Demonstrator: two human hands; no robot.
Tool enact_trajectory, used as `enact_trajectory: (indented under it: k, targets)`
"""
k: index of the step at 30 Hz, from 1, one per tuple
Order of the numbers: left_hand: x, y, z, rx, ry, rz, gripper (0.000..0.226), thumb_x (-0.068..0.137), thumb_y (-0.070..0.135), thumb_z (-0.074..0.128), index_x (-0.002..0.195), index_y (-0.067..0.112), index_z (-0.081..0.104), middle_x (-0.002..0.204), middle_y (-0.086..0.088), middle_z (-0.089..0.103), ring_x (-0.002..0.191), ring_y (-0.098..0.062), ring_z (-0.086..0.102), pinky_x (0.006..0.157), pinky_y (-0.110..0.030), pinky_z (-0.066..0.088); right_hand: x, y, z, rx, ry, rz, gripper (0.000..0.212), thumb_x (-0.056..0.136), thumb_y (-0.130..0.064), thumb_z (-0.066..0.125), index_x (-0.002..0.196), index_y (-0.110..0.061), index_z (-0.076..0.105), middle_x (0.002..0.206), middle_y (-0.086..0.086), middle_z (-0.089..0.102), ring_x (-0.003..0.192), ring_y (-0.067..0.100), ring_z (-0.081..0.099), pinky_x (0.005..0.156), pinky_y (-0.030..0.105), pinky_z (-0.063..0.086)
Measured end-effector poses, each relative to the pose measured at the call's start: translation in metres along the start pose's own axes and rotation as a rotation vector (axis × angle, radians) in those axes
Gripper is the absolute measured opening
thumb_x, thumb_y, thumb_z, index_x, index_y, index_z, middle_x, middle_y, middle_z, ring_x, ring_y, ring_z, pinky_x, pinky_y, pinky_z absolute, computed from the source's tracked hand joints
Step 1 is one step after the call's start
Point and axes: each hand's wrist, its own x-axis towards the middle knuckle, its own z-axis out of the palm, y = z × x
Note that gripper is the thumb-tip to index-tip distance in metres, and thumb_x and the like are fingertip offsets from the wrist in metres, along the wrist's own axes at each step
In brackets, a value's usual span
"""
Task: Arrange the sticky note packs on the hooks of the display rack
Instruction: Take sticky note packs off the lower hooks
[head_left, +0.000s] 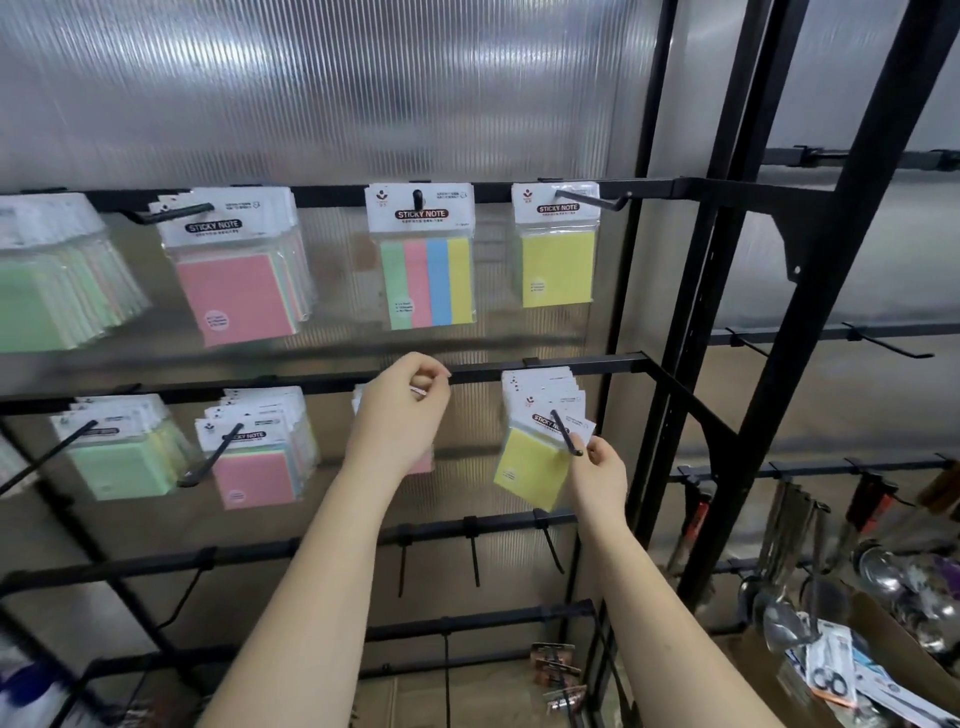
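Observation:
A black display rack carries hooks with sticky note packs. On the second row, my right hand pinches the corner of a yellow pack that hangs with several others on a hook. My left hand is raised in front of another bunch of packs, mostly hiding them, with its fingers curled round something small and pink. The top row holds a yellow pack, a four-colour pack, pink packs and green packs.
Green packs and pink packs hang at the left of the second row. Bare hooks line the lower bars. Ladles and utensils hang at the right above a cardboard box of packaged goods.

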Motion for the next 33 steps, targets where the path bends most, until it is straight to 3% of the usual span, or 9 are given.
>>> enact_trajectory:
  k: [4,8,10,13,15,17,23,28,33]
  targets:
    - [0.000,-0.023,-0.011,0.048,0.046,-0.076,0.011,0.093,0.022,0.051,0.092,0.022,0.062,0.087,0.005,0.063,0.083,-0.014,0.062,0.062,-0.022,0.043,-0.007,-0.004,-0.002,0.045,-0.064,0.015,0.035,0.098,-0.032,0.049,0.070,-0.015,0.059,0.069,0.003,0.056,0.065,0.017,0.045,0.063,0.029,0.034]
    - [0.006,-0.044,-0.017,0.060,0.113,-0.170,0.012,0.094,0.021,0.051,0.096,0.019,0.062,0.090,0.005,0.062,0.080,-0.014,0.059,0.055,-0.019,0.035,-0.016,-0.014,-0.010,0.063,-0.038,0.044,0.032,0.096,-0.026,0.049,0.067,-0.014,0.055,0.057,-0.005,0.043,0.060,0.017,0.035,0.060,0.028,0.028]
    - [0.012,-0.059,-0.018,0.099,0.133,-0.238,0.013,0.094,0.023,0.050,0.101,0.020,0.060,0.094,0.007,0.059,0.076,-0.007,0.053,0.056,-0.019,0.035,-0.023,-0.020,-0.016,0.023,0.002,0.026,0.037,0.095,-0.021,0.047,0.059,-0.014,0.045,0.044,-0.013,0.033,0.055,0.015,0.028,0.054,0.028,0.021]
    - [0.020,-0.081,-0.017,0.186,0.138,-0.361,0.021,0.090,0.033,0.050,0.108,0.029,0.059,0.108,0.008,0.063,0.097,-0.016,0.056,0.081,-0.034,0.048,-0.032,-0.028,-0.026,-0.110,0.034,-0.056,0.038,0.096,-0.020,0.044,0.060,-0.010,0.041,0.051,-0.002,0.034,0.056,0.017,0.027,0.052,0.031,0.019]
    - [0.026,-0.089,-0.016,0.270,0.113,-0.401,0.032,0.089,0.036,0.049,0.119,0.029,0.057,0.121,0.003,0.062,0.116,-0.025,0.052,0.100,-0.044,0.041,-0.038,-0.033,-0.032,-0.187,0.070,-0.091,0.038,0.095,-0.019,0.044,0.059,-0.012,0.035,0.056,0.002,0.030,0.056,0.017,0.026,0.052,0.031,0.018]
    - [0.029,-0.091,-0.015,0.285,0.089,-0.420,0.037,0.093,0.030,0.047,0.129,0.021,0.053,0.131,-0.002,0.057,0.122,-0.027,0.048,0.104,-0.039,0.036,-0.041,-0.040,-0.038,-0.228,0.097,-0.120,0.036,0.095,-0.021,0.044,0.061,-0.012,0.036,0.057,0.003,0.033,0.057,0.018,0.029,0.053,0.032,0.020]
    - [0.030,-0.095,-0.004,0.128,0.021,-0.416,0.035,0.097,0.012,0.042,0.130,0.006,0.051,0.129,-0.012,0.056,0.106,-0.026,0.052,0.080,-0.028,0.034,-0.048,-0.068,-0.047,-0.115,0.154,-0.198,0.051,0.091,-0.035,0.045,0.081,0.015,0.049,0.069,0.009,0.041,0.065,0.019,0.034,0.061,0.031,0.025]
    - [0.023,-0.105,0.002,0.053,0.125,-0.421,0.028,0.094,0.014,0.049,0.121,0.007,0.051,0.105,-0.004,0.058,0.088,-0.019,0.051,0.072,-0.028,0.035,-0.058,-0.085,-0.047,0.059,0.141,-0.215,0.056,0.083,-0.043,0.048,0.078,0.013,0.049,0.070,0.007,0.041,0.067,0.019,0.034,0.066,0.030,0.026]
    - [0.020,-0.119,0.011,-0.134,0.080,-0.446,0.019,0.095,0.026,0.053,0.105,0.010,0.056,0.096,-0.005,0.064,0.081,-0.020,0.057,0.061,-0.029,0.041,-0.066,-0.095,-0.048,0.198,0.095,-0.205,0.040,0.096,-0.027,0.050,0.078,0.009,0.058,0.070,0.005,0.050,0.068,0.018,0.041,0.063,0.028,0.029]
